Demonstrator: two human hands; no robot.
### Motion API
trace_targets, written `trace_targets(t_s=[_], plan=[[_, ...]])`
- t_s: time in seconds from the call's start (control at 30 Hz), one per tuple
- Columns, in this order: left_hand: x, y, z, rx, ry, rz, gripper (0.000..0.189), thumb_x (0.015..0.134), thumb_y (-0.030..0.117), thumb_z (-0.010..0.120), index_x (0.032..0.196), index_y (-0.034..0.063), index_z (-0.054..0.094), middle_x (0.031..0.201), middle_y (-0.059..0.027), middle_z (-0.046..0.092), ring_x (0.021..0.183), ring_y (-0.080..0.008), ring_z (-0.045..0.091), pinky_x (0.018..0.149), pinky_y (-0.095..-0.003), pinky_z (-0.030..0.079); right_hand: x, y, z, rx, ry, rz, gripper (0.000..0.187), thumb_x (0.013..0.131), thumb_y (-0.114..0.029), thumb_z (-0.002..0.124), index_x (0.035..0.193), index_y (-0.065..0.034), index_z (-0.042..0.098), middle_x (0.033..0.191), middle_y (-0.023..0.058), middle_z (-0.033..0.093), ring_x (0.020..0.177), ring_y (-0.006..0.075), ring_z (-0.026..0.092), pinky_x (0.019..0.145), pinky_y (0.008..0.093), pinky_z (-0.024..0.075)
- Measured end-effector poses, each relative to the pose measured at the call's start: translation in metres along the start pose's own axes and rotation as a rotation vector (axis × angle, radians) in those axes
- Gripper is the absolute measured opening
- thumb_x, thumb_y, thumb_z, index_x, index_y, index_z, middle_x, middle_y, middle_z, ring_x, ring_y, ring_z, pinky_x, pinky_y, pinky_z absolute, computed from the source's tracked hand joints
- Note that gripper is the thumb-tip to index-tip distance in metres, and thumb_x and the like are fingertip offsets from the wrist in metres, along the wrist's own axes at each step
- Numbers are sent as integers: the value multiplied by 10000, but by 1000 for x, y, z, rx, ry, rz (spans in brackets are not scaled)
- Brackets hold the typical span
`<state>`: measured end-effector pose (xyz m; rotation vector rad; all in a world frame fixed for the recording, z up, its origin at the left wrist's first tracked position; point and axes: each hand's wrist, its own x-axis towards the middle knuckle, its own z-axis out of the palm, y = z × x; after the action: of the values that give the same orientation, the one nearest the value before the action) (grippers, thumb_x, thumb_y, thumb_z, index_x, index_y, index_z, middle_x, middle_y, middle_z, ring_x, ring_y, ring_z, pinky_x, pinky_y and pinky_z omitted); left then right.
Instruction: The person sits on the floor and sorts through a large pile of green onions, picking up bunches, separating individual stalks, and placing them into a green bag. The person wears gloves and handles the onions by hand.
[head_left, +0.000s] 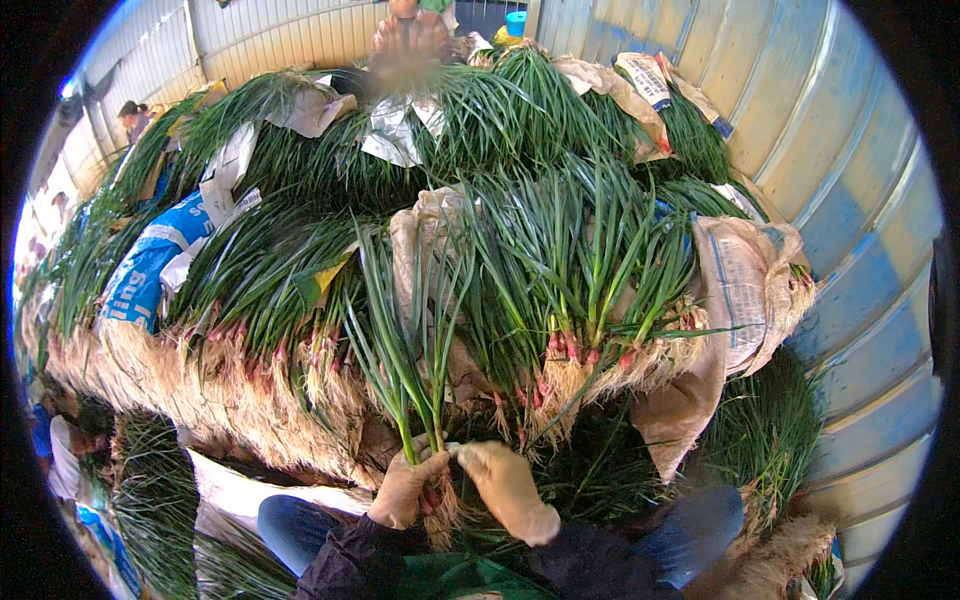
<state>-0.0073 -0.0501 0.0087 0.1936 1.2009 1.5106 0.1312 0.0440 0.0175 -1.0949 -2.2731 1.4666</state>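
Observation:
My left hand (407, 487), in a pale tan glove, is closed around a small bunch of scallions (431, 401). Their long green leaves fan upward, and the reddish bulbs and stringy roots (437, 510) hang below the grip. My right hand (499, 484), gloved alike and slightly blurred, is just beside it with fingertips at the stalks. Whether those fingers pinch anything is hidden. Beyond my hands, loose scallions with red bulbs (571, 346) lie on a heap, partly over a beige woven sack (420, 247).
Root ends of stacked scallions (247, 390) form a bank ahead. A blue printed sack (146, 262) lies across the left side, a beige sack (731, 277) on the right. Corrugated metal wall (847, 300) bounds the right. Another person (409, 34) is behind the heap.

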Motion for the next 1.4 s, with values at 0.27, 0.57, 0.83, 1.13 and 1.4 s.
trace_targets(t_s=[0.27,0.57,0.83,1.13,1.4], plan=[[-49,32,-10,-234,-40,38,435,838,30,673,1241,32,510,844,-96,617,424,-136,493,370,-202,426,94,19,-9,-419,183,13,337,916,-212,620,1178,0,611,1126,203,646,1032,363,614,879,432,493],[-40,2,-45,-65,16,-126,394,909,74,625,1278,7,503,887,-56,622,673,-164,582,576,-266,483,-29,32,-66,-339,-154,-60,272,921,-251,602,1118,-69,649,1082,154,653,1007,343,623,880,441,506],[-24,14,33,-506,-250,54,222,887,22,635,1062,111,532,910,-49,620,760,-192,601,633,-297,513,47,28,-165,-320,817,145,284,956,-276,608,1112,-38,612,956,160,665,904,232,648,793,375,523],[20,16,92,199,-195,-164,208,908,193,667,1036,38,615,706,-37,616,512,-132,566,402,-266,464,-35,-4,-68,-452,438,-216,223,892,-291,644,997,-97,609,784,114,660,700,306,667,618,428,536],[-3,0,36,11,-115,64,465,836,118,704,1257,4,543,819,-45,612,621,-106,543,532,-225,462,45,13,-136,-567,835,118,265,932,-322,614,939,-60,655,872,138,665,834,298,645,738,419,504]])
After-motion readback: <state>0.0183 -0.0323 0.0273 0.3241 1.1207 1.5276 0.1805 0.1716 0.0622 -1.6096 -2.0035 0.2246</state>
